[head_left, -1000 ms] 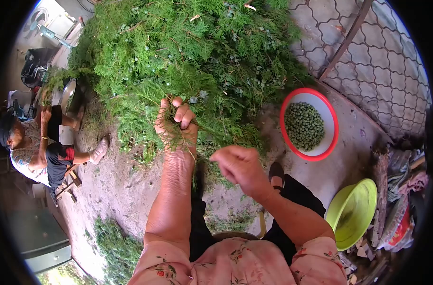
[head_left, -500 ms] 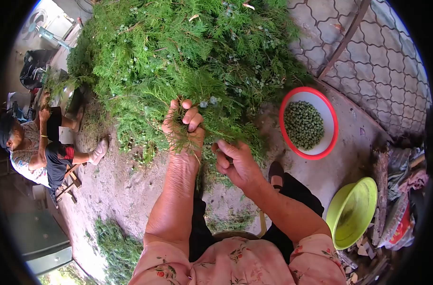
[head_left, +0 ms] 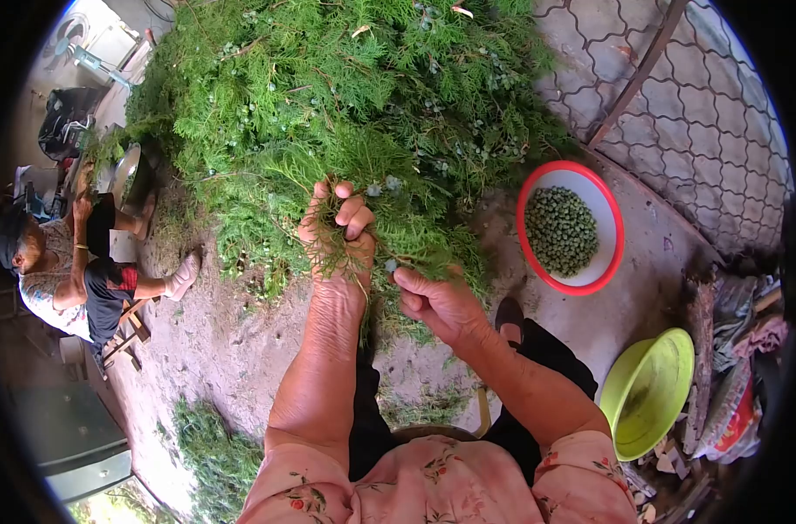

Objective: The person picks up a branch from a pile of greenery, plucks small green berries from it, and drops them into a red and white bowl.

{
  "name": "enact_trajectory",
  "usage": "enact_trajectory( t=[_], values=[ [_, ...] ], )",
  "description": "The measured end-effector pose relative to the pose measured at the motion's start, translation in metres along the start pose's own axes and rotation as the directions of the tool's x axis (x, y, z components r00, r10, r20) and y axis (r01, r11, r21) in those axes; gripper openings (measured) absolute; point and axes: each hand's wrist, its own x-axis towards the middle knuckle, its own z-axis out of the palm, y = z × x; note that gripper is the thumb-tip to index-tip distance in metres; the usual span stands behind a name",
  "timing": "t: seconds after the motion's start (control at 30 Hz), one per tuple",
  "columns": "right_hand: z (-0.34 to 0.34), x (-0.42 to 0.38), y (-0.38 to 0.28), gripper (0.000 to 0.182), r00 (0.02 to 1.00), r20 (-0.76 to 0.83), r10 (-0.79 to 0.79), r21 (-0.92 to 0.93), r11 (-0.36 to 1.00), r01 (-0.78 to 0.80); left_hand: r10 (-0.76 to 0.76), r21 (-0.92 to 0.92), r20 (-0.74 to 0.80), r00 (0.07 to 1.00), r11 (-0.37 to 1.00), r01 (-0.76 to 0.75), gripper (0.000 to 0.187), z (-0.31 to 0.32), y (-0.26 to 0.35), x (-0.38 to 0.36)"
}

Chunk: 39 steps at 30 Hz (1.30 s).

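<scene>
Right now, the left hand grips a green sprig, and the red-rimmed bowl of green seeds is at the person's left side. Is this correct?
Not quite. The head view shows the bowl at the person's right side. The left hand does grip the sprig.

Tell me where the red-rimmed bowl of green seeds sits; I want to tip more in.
In the head view, the red-rimmed bowl sits on the ground at right, beside the green branch pile, above the lime-green basin.

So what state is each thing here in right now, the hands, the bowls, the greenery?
Left hand: closed around a green sprig, held up.
Right hand: fingers pinching at the sprig's lower end.
Pile of green branches: heaped on the ground, bluish berries on it.
Red-rimmed bowl: upright, part-filled with green berries.
Lime-green bowl: tilted, empty.
</scene>
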Motion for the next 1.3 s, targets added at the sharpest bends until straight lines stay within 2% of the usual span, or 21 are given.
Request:
enact_trajectory(
  t=[0.07, 0.2, 0.3, 0.37, 0.4, 0.47, 0.5, 0.57, 0.6, 0.67, 0.77, 0.9, 0.97, 1.1, 1.17, 1.3],
  values=[
    [-0.002, 0.001, 0.004, 0.011, 0.999, 0.0, -0.051, -0.084, 0.995, 0.051, 0.058, 0.002, -0.067, 0.996, 0.998, -0.058, 0.024, 0.006, -0.002, -0.002],
    [0.007, -0.002, -0.001, 0.013, 0.998, -0.032, -0.053, -0.092, 0.994, 0.05, 0.054, 0.007, -0.065, 0.996, 0.999, -0.053, 0.023, 0.002, 0.001, 0.0],
    [0.007, 0.0, -0.004, 0.015, 0.998, -0.053, -0.03, -0.116, 0.993, 0.024, 0.054, 0.086, -0.066, 0.996, 0.995, -0.049, 0.013, 0.002, 0.0, 0.0],
    [0.005, 0.0, -0.003, 0.018, 0.997, -0.053, -0.06, -0.214, 0.976, 0.047, 0.061, 0.066, -0.097, 0.993, 0.996, -0.054, 0.023, 0.002, -0.001, 0.001],
    [0.005, -0.002, -0.003, 0.018, 0.997, -0.054, -0.06, -0.212, 0.976, 0.047, 0.06, 0.067, -0.097, 0.993, 0.996, -0.054, 0.023, 0.002, 0.0, 0.001],
    [0.007, -0.007, -0.003, 0.018, 0.996, -0.084, -0.014, -0.423, 0.906, -0.023, 0.066, 0.045, -0.099, 0.993, 0.997, -0.062, 0.023, 0.005, 0.001, 0.002],
    [0.008, -0.009, -0.003, 0.018, 0.996, -0.083, -0.013, -0.423, 0.906, -0.023, 0.067, 0.045, -0.099, 0.993, 0.997, -0.062, 0.023, 0.003, 0.002, 0.002],
    [0.009, -0.012, -0.002, 0.022, 0.995, -0.03, -0.094, -0.454, 0.888, 0.07, 0.019, 0.004, -0.047, 0.999, 1.0, -0.018, 0.022, -0.003, 0.004, 0.002],
    [0.007, -0.013, -0.003, 0.022, 0.995, -0.03, -0.093, -0.453, 0.889, 0.07, 0.019, 0.005, -0.048, 0.999, 1.0, -0.019, 0.022, 0.0, 0.003, 0.0],
    [0.002, -0.014, -0.006, 0.023, 0.993, -0.054, -0.103, -0.455, 0.888, 0.067, -0.011, 0.139, -0.004, 1.0, 0.99, 0.011, 0.012, 0.007, -0.001, -0.006],
    [0.006, -0.021, -0.004, 0.025, 0.996, -0.065, -0.066, -0.439, 0.898, 0.031, 0.064, 0.112, -0.063, 0.996, 0.992, -0.057, 0.012, -0.001, -0.002, -0.001],
    [-0.004, -0.026, 0.003, 0.023, 0.994, -0.03, -0.105, -0.401, 0.912, 0.084, 0.056, 0.062, -0.089, 0.994, 0.997, -0.05, 0.012, 0.001, 0.003, 0.001],
    [-0.003, -0.03, 0.004, 0.02, 0.997, -0.066, -0.045, -0.167, 0.985, 0.034, 0.081, -0.037, -0.024, 0.996, 0.996, -0.082, 0.012, -0.003, 0.011, 0.004],
    [0.003, -0.033, 0.006, 0.023, 0.998, -0.054, -0.015, -0.127, 0.992, 0.008, 0.083, 0.018, 0.007, 0.997, 0.996, -0.083, 0.014, -0.002, 0.008, 0.001],
    [-0.005, -0.029, 0.011, 0.028, 0.998, 0.048, 0.043, -0.107, 0.994, -0.038, 0.09, 0.027, -0.002, 0.996, 0.996, -0.089, 0.014, -0.003, 0.006, 0.002],
    [-0.001, -0.022, 0.01, 0.03, 0.999, 0.005, 0.054, -0.066, 0.996, -0.053, 0.036, 0.022, -0.052, 0.998, 0.999, -0.035, 0.02, -0.005, 0.0, 0.001]
  ],
)
